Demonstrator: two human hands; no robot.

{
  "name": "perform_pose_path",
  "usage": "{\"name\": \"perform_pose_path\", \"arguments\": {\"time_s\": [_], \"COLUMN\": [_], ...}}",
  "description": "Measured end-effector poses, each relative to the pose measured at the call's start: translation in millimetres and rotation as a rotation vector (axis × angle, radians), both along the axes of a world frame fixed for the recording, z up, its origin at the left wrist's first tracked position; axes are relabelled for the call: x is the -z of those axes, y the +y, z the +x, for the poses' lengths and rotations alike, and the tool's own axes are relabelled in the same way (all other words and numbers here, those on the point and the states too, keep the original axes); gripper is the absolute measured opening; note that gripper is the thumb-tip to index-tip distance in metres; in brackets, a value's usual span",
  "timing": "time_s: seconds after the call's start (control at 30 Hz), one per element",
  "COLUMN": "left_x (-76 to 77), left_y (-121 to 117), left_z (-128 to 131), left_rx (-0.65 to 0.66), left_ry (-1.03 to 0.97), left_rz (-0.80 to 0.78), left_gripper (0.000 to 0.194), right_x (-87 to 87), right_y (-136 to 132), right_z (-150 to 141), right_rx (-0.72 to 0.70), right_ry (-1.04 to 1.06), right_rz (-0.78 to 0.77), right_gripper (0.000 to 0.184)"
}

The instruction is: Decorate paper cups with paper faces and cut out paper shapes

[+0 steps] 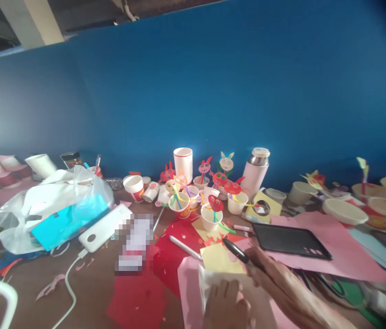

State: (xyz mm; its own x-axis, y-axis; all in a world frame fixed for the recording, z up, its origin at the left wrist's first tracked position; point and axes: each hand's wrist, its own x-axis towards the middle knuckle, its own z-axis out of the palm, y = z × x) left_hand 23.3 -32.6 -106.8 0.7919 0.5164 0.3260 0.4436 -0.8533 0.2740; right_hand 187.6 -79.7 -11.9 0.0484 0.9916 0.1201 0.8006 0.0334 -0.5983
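Note:
My right hand [264,274] grips a black marker pen [235,250], its tip pointing up and left over a piece of yellow paper [225,259]. Just below that, my left hand [227,304] bends its fingers down onto pale paper [209,278], holding it; the hand hides much of the sheet. Pink paper [191,292] lies beneath, beside red paper [170,251]. A white pen [186,248] rests across the red and pink sheets. Behind stand paper cups, one of them a white cup [211,218] with a red paper face [216,204] on a green stem.
At left are a plastic bag [103,185], a white power bank [105,228] with a cable and a blurred-out item [134,244]. A black phone case [292,241] lies on pink paper at right. A thermos [256,173] and several decorated cups stand before a blue partition [213,82].

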Motion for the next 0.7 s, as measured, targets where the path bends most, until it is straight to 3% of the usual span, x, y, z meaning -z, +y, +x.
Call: {"name": "perform_pose_path", "arguments": {"time_s": [0.07, 0.13, 0.23, 0.3, 0.43, 0.5, 0.7], "left_x": [-8.4, -20.4, -37.4, -44.9, -53.7, -56.7, -52.8], "left_y": [1, 3, 8, 12, 15, 13, -9], "left_z": [0, -3, -5, -4, -3, -3, 1], "left_rx": [-0.01, -0.036, -0.088, -0.073, -0.084, -0.11, -0.096], "left_ry": [-0.123, -0.251, -0.447, -0.56, -0.638, -0.648, -0.719], "left_rz": [-0.162, -0.487, -1.027, -1.193, -1.24, -1.215, -0.921], "left_gripper": [0.008, 0.015, 0.027, 0.036, 0.056, 0.055, 0.049], "right_x": [16.4, 29.1, 38.1, 39.7, 40.4, 39.9, 32.4], "right_y": [-7, -10, -10, -11, -10, -10, -11], "right_z": [11, 15, 13, 9, -1, -3, 9], "right_rx": [0.051, 0.056, 0.0, -0.06, -0.158, -0.189, -0.289], "right_ry": [-0.057, -0.134, -0.235, -0.259, -0.248, -0.238, -0.423], "right_rz": [0.044, 0.108, 0.223, 0.267, 0.37, 0.442, 0.572], "right_gripper": [0.022, 0.023, 0.023, 0.023, 0.02, 0.021, 0.019]}}
